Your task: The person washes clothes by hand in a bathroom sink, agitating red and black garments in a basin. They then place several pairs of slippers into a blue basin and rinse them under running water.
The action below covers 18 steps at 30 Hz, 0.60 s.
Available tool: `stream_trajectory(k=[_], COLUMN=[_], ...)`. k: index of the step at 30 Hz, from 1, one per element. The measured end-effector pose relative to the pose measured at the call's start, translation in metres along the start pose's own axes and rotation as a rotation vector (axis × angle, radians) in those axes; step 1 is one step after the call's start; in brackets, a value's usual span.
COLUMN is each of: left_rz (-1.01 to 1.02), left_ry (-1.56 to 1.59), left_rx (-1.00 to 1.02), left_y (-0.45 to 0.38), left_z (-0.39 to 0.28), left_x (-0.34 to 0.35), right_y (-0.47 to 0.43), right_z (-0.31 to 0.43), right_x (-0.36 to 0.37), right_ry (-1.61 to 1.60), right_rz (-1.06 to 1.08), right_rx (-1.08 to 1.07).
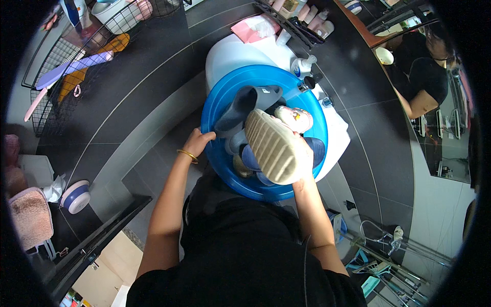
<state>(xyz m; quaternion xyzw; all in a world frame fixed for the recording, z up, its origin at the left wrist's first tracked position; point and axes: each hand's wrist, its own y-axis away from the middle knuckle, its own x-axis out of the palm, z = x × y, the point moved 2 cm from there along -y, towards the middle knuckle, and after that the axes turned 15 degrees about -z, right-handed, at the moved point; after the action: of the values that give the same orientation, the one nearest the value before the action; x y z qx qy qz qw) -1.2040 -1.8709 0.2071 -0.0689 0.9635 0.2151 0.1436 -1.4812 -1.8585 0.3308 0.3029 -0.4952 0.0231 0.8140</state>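
A round blue plastic basin [215,89] rests over a white sink and holds several slippers. My left hand [199,141] grips its left rim, the thumb over the edge. In my right hand [305,155] is a slipper with a pale ribbed sole [273,149], held sole up above the basin's right half. Behind that sole lie a dark grey slipper [245,107] and a white patterned slipper [294,118]. Parts of blue slippers [315,150] show at the right and beneath it. The fingers of my right hand are mostly hidden behind the shoe.
A chrome faucet [307,83] reaches over the basin's upper right rim. Beside it stands a white pump bottle [303,66]. Farther up are a pink tissue pack [255,28] and a black shelf [287,25] with bottles. A wire basket [88,57] hangs at the upper left; a mirror [433,115] is on the right.
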Motion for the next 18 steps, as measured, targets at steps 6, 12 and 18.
stream_trajectory(k=[6,12,18], left_rz=[-0.018,0.014,0.023], left_ry=[-0.038,-0.02,-0.036], left_rx=[0.007,-0.002,0.01], left_y=[-0.003,-0.002,0.002], left_z=[0.003,0.004,-0.008], left_x=[0.0,0.0,-0.002], right_y=[0.02,0.018,0.019], right_z=[-0.002,-0.005,-0.009], right_x=[-0.004,-0.044,-0.02], right_ry=[-0.304,-0.267,-0.203], right_rz=[0.163,-0.02,-0.086], right_rx=[0.08,-0.134,-0.231])
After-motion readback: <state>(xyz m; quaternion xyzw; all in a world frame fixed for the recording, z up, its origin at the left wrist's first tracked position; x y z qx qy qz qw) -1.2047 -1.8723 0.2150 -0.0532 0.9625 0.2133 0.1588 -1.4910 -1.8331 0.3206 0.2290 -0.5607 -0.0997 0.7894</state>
